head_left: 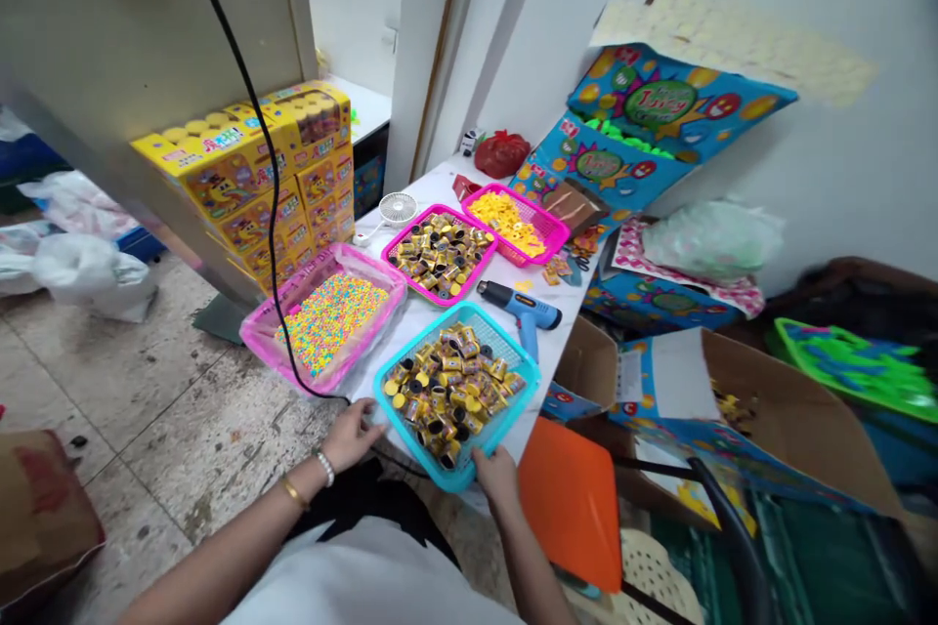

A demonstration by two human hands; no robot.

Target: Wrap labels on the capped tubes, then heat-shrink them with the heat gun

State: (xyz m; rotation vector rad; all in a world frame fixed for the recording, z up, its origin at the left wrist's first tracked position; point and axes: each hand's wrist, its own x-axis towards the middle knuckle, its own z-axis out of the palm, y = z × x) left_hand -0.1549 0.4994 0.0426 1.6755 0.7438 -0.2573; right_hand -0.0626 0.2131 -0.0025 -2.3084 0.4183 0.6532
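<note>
At the table's near edge, a turquoise plastic basket (460,480) holds a heap of small yellow-brown printed canisters (458,386), some with black or yellow ends showing. My right hand (496,477) grips the basket's near rim, the thumb near the top of it. Beside the basket's left corner is my left hand (356,435), thumb and fingers apart, with nothing visible between them. A black cable (275,215) comes down past the left side and ends its visible run close to that hand.
A pink lined tray of coloured candy beads (333,317), a pink basket of canisters (440,254) and another with yellow pieces (509,225) stand on the table. A blue heat gun (524,305) and white fan (398,208) lie nearby. An orange seat (568,503) and open cartons (681,376) are right.
</note>
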